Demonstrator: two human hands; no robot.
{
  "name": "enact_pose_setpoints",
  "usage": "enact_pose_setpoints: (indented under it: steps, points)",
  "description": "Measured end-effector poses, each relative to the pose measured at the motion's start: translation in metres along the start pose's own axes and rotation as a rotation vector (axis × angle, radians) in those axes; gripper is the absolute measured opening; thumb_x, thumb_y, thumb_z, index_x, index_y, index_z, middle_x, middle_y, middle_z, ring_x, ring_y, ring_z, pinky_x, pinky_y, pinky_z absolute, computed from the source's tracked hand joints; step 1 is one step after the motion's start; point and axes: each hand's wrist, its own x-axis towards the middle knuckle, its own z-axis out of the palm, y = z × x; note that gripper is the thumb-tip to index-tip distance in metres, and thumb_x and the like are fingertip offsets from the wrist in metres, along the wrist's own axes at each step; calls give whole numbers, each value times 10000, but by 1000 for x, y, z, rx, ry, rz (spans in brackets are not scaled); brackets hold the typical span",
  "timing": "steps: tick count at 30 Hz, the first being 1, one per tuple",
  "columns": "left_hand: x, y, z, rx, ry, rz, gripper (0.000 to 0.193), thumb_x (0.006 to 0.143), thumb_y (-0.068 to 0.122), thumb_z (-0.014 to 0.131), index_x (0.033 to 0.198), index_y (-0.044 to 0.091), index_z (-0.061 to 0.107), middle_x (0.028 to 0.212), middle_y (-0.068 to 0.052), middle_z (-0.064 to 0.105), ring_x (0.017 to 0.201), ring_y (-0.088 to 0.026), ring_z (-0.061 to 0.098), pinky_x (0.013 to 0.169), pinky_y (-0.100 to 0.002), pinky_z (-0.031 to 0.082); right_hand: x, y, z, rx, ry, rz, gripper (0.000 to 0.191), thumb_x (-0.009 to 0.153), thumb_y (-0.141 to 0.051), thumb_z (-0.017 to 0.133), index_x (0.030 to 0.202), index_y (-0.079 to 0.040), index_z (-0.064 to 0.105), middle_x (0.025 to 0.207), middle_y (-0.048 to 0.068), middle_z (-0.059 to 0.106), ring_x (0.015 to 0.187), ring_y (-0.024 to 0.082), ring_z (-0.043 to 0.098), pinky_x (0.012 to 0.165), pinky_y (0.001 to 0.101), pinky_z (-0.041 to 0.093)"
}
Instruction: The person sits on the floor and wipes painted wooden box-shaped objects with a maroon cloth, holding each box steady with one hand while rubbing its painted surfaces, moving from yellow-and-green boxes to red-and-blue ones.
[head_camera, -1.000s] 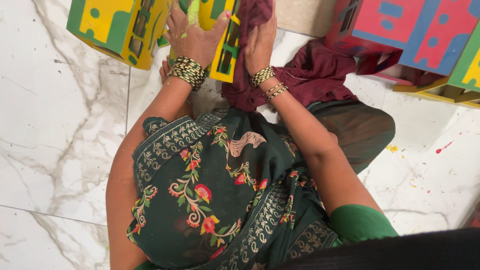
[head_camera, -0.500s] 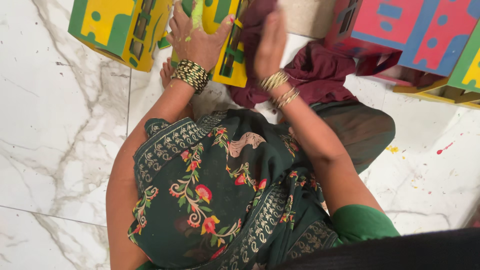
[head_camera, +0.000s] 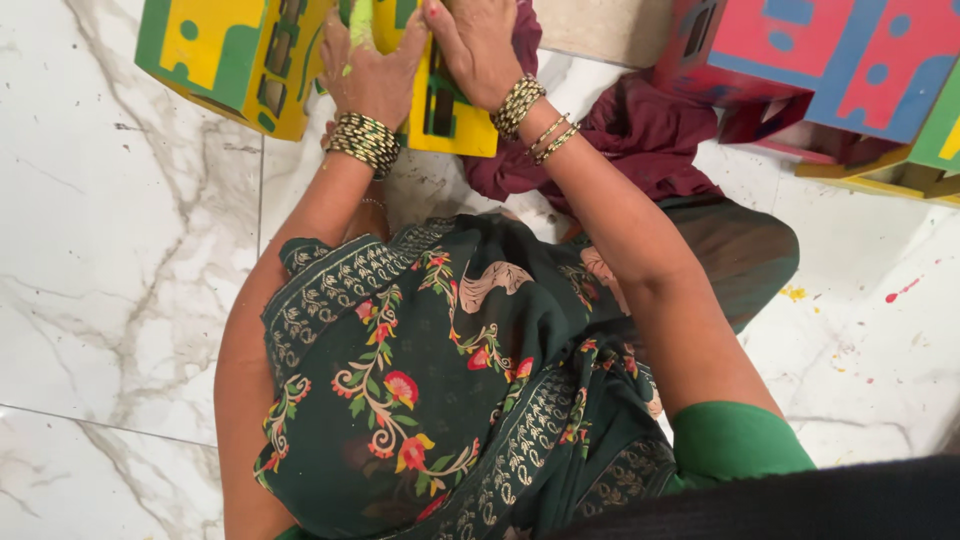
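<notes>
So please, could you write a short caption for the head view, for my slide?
Both hands, left and right, press on a yellow-green foam piece above a marble floor.

The person wears a dark green dress (head_camera: 440, 400) with red and yellow flowers and curly gold lines. A plain green sleeve (head_camera: 735, 440) shows beside the dress. Shiny gold bangles circle the left wrist (head_camera: 363, 143) and the right wrist (head_camera: 530, 115).
</notes>
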Motion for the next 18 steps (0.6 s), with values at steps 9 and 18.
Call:
enact_pose_setpoints:
  steps: [9, 18]
  points:
    - [-5, 5, -7, -39, -13, -15, 882, 913, 764, 618, 1515, 137, 464, 1552, -236, 391, 1408, -448, 392, 1073, -655, 341, -92, 67, 12, 90, 58, -235, 818, 1103, -309, 590, 1685, -53, 74, 1699, 327, 133, 1594, 457, 178, 1292, 479, 250]
    - [-5, -14, -4, -115, 51, 4, 900, 944, 760, 629, 1546, 117, 442, 1459, -193, 493, 1348, -408, 483, 1090, -561, 403, -93, 164, 5, 570, 295, 291, 364, 968, -33, 609, 1327, -52, 554, 982, 52, 631, 826, 94, 544, 766, 270, 493]
